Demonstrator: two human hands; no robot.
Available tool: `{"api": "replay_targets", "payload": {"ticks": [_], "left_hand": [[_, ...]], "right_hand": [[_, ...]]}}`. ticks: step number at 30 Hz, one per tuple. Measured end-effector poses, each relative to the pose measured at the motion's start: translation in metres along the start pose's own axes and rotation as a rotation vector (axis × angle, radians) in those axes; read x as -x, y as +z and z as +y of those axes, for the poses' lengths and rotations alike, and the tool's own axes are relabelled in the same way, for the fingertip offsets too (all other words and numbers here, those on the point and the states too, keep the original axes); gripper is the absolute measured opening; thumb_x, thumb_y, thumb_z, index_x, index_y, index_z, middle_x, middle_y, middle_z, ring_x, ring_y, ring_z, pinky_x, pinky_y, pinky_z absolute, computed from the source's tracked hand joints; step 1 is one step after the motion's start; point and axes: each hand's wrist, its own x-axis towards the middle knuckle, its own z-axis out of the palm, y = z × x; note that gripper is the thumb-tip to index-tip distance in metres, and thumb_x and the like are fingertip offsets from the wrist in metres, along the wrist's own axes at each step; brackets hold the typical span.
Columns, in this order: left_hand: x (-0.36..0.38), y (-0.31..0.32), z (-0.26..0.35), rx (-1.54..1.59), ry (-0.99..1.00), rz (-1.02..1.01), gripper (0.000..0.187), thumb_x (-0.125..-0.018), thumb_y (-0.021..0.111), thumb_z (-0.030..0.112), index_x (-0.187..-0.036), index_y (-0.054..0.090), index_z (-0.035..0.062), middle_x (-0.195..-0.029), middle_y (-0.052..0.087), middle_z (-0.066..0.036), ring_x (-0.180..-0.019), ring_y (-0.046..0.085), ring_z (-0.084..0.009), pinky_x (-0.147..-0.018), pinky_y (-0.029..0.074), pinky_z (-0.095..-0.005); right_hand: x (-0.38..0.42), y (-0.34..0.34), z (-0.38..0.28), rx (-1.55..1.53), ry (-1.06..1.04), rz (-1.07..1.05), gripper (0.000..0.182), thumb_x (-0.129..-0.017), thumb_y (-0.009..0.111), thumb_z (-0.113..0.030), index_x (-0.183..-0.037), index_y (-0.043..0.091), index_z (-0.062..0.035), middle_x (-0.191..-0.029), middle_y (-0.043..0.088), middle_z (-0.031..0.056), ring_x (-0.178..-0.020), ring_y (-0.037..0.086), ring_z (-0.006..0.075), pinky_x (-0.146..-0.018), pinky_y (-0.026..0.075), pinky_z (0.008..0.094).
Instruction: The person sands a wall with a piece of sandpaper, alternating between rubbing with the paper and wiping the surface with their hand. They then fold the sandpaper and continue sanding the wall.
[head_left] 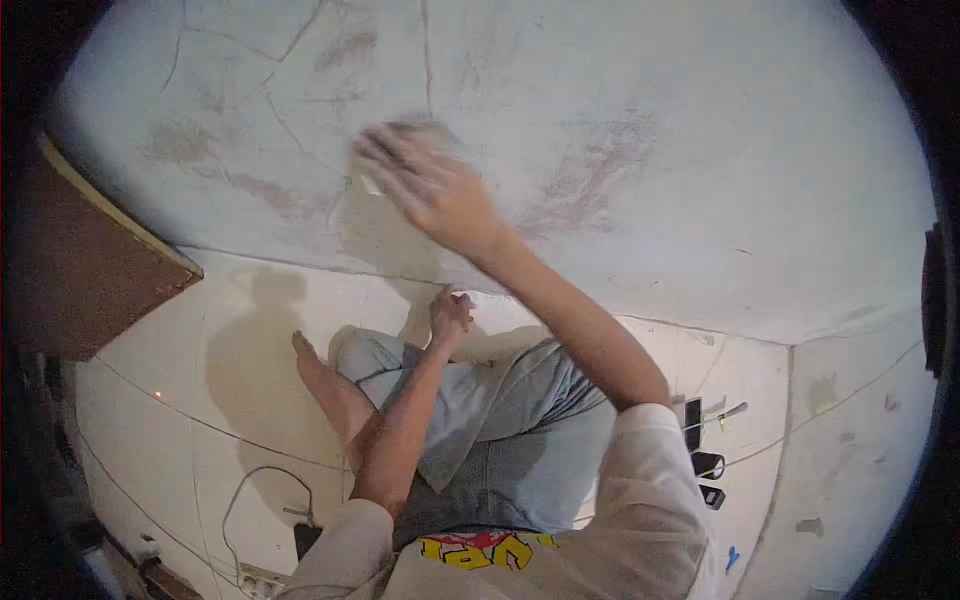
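In the head view my right hand (425, 185) is raised against the pale wall (720, 160), blurred by motion. Under its fingers is something flat and pale, too blurred to name, pressed to the wall. Reddish scuffed patches and cracks mark the wall around it. Low down, near where the wall meets the floor, my left hand (453, 312) rests with its fingers curled. Whether anything is in it cannot be made out. Below are my crossed legs in blue jeans (530, 455), with a bare foot at the left.
A brown board (95, 265) juts in at the left. On the tiled floor (225, 350) lie a dark cable (235, 500) and a power strip (262, 580). Several small black items, including a phone-like one (693, 424), lie at the right, with a blue object (733, 558) nearby.
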Motion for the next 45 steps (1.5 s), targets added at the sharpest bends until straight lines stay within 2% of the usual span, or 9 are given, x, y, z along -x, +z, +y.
{"api": "replay_targets", "payload": {"ticks": [4,13,19,25,29,35,39,40,45], "left_hand": [[-0.012,-0.010,-0.023,0.077,0.071,-0.018,0.031,-0.091,0.055,0.015,-0.119,0.050,0.0030,-0.082,0.066,-0.011,-0.057,0.064,-0.0173,-0.041,0.049,-0.0286],[0.000,0.001,-0.004,-0.045,0.017,-0.042,0.026,-0.092,0.053,0.016,-0.114,0.056,0.0049,-0.086,0.066,-0.010,-0.063,0.064,-0.0163,-0.047,0.054,-0.0295],[-0.011,0.004,-0.020,0.049,0.069,0.017,0.017,-0.089,0.055,0.011,-0.101,0.063,0.0022,-0.078,0.067,-0.010,-0.057,0.063,-0.0144,-0.043,0.049,-0.0286],[0.003,-0.006,0.003,0.043,0.003,0.058,0.022,-0.090,0.055,0.010,-0.111,0.058,0.0030,-0.078,0.066,-0.010,-0.056,0.061,-0.0137,-0.042,0.049,-0.0292],[-0.005,-0.009,-0.007,0.045,0.058,0.039,0.024,-0.090,0.054,0.011,-0.112,0.056,0.0027,-0.078,0.067,-0.010,-0.054,0.061,-0.0143,-0.041,0.049,-0.0283],[-0.001,0.001,-0.005,-0.041,0.014,-0.079,0.025,-0.091,0.054,0.016,-0.113,0.054,0.0033,-0.087,0.065,-0.009,-0.065,0.064,-0.0160,-0.047,0.054,-0.0291],[-0.015,0.009,-0.022,-0.044,0.081,-0.025,0.024,-0.089,0.054,0.013,-0.110,0.055,0.0011,-0.084,0.067,-0.011,-0.060,0.064,-0.0158,-0.044,0.052,-0.0292],[-0.016,0.010,-0.028,-0.064,0.137,0.036,0.023,-0.088,0.055,0.011,-0.108,0.056,-0.0001,-0.081,0.068,-0.012,-0.056,0.063,-0.0155,-0.043,0.051,-0.0289],[-0.015,-0.005,-0.019,0.100,-0.019,0.000,0.021,-0.090,0.057,0.012,-0.106,0.057,-0.0009,-0.082,0.067,-0.011,-0.054,0.062,-0.0157,-0.041,0.049,-0.0282]], "right_hand": [[0.018,-0.008,0.010,0.091,-0.087,0.045,0.045,-0.077,0.056,-0.012,-0.120,0.058,-0.0028,-0.136,0.051,0.0113,-0.124,0.051,0.0283,-0.094,0.050,0.0379],[0.198,-0.132,0.057,0.467,0.086,-0.342,0.036,-0.087,0.054,-0.010,-0.121,0.060,-0.0058,-0.131,0.058,0.0081,-0.129,0.047,0.0275,-0.104,0.042,0.0437],[0.079,-0.041,0.038,0.292,-0.118,-0.061,0.045,-0.078,0.058,-0.015,-0.122,0.060,-0.0048,-0.137,0.051,0.0123,-0.122,0.054,0.0273,-0.099,0.046,0.0384],[0.011,-0.007,0.021,0.252,-0.243,0.049,0.049,-0.078,0.057,-0.014,-0.126,0.056,-0.0025,-0.137,0.050,0.0154,-0.122,0.052,0.0255,-0.100,0.046,0.0363],[0.119,-0.085,0.057,0.202,-0.060,-0.367,0.042,-0.085,0.052,-0.016,-0.125,0.058,-0.0038,-0.132,0.057,0.0090,-0.125,0.050,0.0240,-0.104,0.042,0.0405],[0.208,-0.159,0.071,0.485,-0.037,-0.474,0.039,-0.086,0.054,-0.012,-0.124,0.058,-0.0032,-0.134,0.055,0.0074,-0.128,0.048,0.0261,-0.104,0.042,0.0420],[0.127,-0.100,0.050,0.184,0.043,-0.299,0.040,-0.084,0.054,-0.014,-0.123,0.059,-0.0044,-0.134,0.055,0.0081,-0.124,0.052,0.0264,-0.101,0.046,0.0410],[0.094,-0.074,0.042,0.323,-0.134,-0.221,0.042,-0.084,0.053,-0.015,-0.124,0.058,-0.0041,-0.134,0.054,0.0075,-0.125,0.051,0.0255,-0.101,0.046,0.0383],[0.006,-0.007,0.009,0.147,-0.083,-0.002,0.047,-0.079,0.054,-0.014,-0.125,0.056,-0.0032,-0.138,0.050,0.0113,-0.121,0.053,0.0282,-0.100,0.046,0.0377]]}}
